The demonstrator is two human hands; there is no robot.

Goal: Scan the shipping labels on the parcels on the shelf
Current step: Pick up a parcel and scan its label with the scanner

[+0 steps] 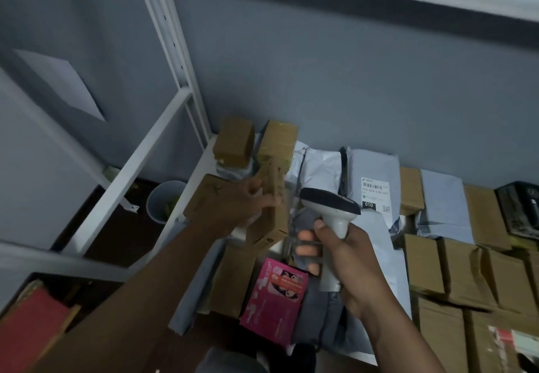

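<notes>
My left hand point(248, 200) grips a slim brown cardboard parcel point(271, 212) and holds it tilted on edge above the shelf. Just right of it, my right hand point(344, 256) holds a white handheld scanner point(332, 212) by its handle, its dark head level with the parcel's upper part. A grey mailer bag behind the scanner carries a white shipping label point(376, 194) with a barcode and "010". No label shows on the held parcel from this side.
The white shelf point(201, 162) is packed with brown boxes point(233, 142), grey mailer bags point(443, 200) and a pink packet point(277, 296). More cardboard boxes point(455, 267) fill the right. White uprights point(172, 40) stand left, with a small bin point(163, 200) on the floor below.
</notes>
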